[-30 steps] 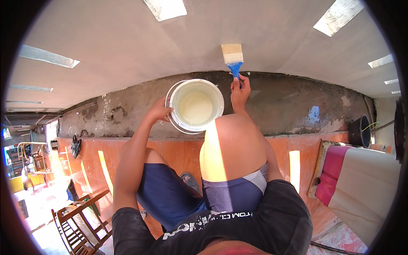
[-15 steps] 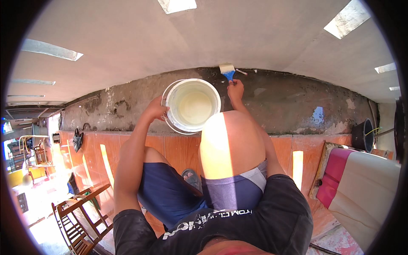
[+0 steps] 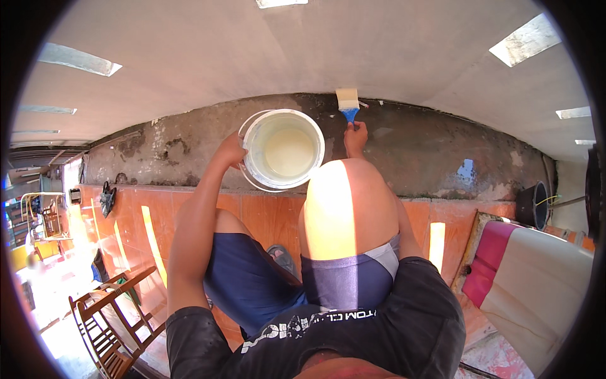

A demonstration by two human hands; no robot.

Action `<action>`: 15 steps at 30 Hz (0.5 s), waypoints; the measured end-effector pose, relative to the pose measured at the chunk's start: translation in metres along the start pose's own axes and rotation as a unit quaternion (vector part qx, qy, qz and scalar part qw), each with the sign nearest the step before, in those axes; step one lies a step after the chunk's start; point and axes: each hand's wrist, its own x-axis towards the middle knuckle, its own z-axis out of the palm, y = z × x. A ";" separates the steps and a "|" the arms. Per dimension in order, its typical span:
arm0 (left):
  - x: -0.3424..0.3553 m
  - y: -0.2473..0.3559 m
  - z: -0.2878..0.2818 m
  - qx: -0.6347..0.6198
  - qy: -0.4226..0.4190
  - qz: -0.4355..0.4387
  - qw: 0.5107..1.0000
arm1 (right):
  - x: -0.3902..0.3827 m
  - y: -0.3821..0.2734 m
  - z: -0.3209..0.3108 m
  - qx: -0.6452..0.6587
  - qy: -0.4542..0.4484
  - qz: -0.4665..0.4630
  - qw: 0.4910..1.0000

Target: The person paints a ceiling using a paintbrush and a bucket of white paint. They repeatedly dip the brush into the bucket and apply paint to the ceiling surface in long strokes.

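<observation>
From here, the left hand (image 3: pixel 233 150) clasps a round white plastic bucket (image 3: pixel 268 131); the right hand (image 3: pixel 356 140) pinches a flat blue-handled paintbrush (image 3: pixel 348 103).

See slatted wooden chair (image 3: pixel 120 290) at lower left, pale tubular frame (image 3: pixel 44 194) farther off at far left. Note crumpled black bag (image 3: pixel 108 199) against orange tiles (image 3: pixel 268 218). At right, see dark bucket (image 3: pixel 532 206), pink-and-cream sheet (image 3: pixel 524 281) near it. Note bright sunlight strips (image 3: pixel 437 245) across tiles.
</observation>
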 end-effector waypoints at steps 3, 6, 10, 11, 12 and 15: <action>0.001 -0.003 -0.001 -0.014 0.000 0.015 1.000 | 0.011 0.026 -0.009 0.011 0.016 0.047 0.999; 0.005 -0.004 -0.002 -0.003 0.003 -0.001 1.000 | 0.026 0.026 -0.017 0.044 0.060 0.060 0.995; 0.007 -0.007 -0.004 0.002 0.004 -0.013 1.000 | 0.043 -0.014 -0.045 0.041 0.069 0.027 0.996; 0.008 -0.007 -0.005 0.008 0.007 -0.010 1.000 | 0.046 -0.030 -0.053 0.011 0.084 0.004 0.996; 0.009 -0.007 -0.006 0.010 0.009 -0.014 1.000 | 0.045 -0.045 -0.064 0.062 0.067 -0.035 0.995; 0.009 -0.008 -0.005 -0.013 0.009 -0.022 1.000 | 0.020 -0.062 -0.097 0.189 0.036 -0.077 0.978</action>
